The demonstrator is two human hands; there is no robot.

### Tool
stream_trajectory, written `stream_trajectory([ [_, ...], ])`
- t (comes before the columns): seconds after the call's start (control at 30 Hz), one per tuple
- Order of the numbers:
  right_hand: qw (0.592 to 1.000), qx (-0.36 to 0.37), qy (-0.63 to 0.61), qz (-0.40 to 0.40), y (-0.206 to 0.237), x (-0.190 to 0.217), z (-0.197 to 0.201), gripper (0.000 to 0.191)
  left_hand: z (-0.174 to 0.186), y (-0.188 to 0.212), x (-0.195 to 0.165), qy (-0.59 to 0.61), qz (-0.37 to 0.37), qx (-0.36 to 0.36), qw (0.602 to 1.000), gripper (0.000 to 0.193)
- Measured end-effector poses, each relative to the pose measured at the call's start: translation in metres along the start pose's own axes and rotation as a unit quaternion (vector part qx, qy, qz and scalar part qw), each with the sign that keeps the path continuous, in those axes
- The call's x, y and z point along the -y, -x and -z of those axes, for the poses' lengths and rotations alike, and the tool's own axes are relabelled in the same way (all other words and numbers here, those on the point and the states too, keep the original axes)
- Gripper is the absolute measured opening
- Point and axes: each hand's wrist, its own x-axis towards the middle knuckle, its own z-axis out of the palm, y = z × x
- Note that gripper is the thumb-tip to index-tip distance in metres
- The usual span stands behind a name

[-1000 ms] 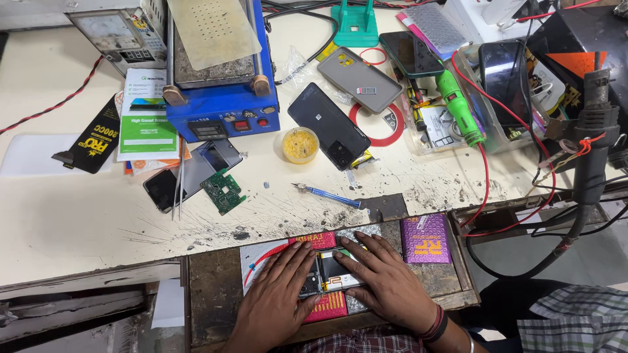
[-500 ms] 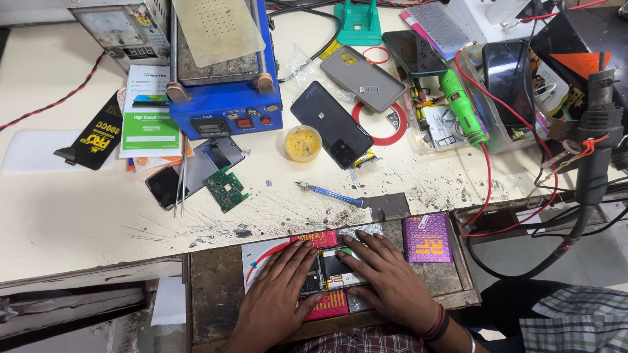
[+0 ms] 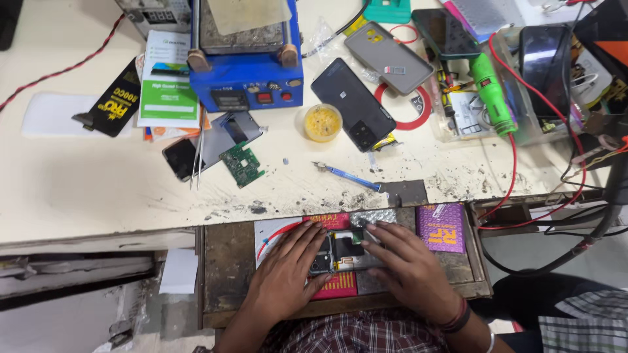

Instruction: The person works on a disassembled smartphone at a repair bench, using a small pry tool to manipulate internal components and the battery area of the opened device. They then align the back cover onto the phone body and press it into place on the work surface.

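My left hand (image 3: 286, 271) and my right hand (image 3: 407, 265) both rest palm down in an open wooden drawer (image 3: 226, 261) under the bench edge. Between them lies an opened phone body (image 3: 340, 252) with its dark internals showing. The fingers of both hands press on its left and right ends. It sits on a red card (image 3: 337, 284) and a white sheet. My right wrist wears dark bands.
A purple packet (image 3: 441, 227) lies in the drawer at right. On the bench: a blue heater machine (image 3: 248, 49), a green circuit board (image 3: 241, 163), tweezers (image 3: 197, 157), a yellow paste tub (image 3: 322, 122), a blue-handled tool (image 3: 347, 176), dark phones (image 3: 353, 103), a green tool (image 3: 492, 95) and red cables.
Both hands stay on the phone body in the drawer; the fingers have shifted only slightly. The view has tilted a little.
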Motion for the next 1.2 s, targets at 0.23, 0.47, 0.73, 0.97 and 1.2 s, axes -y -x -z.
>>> stream_trajectory([
  [0.23,0.995,-0.095,0.025,-0.021,-0.038,0.005,0.036,0.034,-0.005,0.001,0.004,0.0,-0.002,0.005,1.0,0.078],
  [0.47,0.985,-0.055,0.163,-0.009,-0.106,0.002,0.029,0.032,-0.009,0.003,0.007,-0.003,-0.006,-0.001,1.0,0.078],
  [0.73,0.98,0.003,0.197,-0.018,-0.111,0.0,0.012,0.032,-0.019,0.002,0.014,-0.033,-0.012,-0.011,0.999,0.083],
  [0.97,0.989,0.016,0.129,-0.069,-0.079,0.023,0.037,0.024,-0.02,0.006,0.019,0.009,0.02,-0.051,0.998,0.091],
  [1.2,0.989,0.129,0.052,-0.043,-0.032,0.027,0.041,0.036,-0.021,0.001,0.008,0.046,0.073,-0.045,0.995,0.093],
])
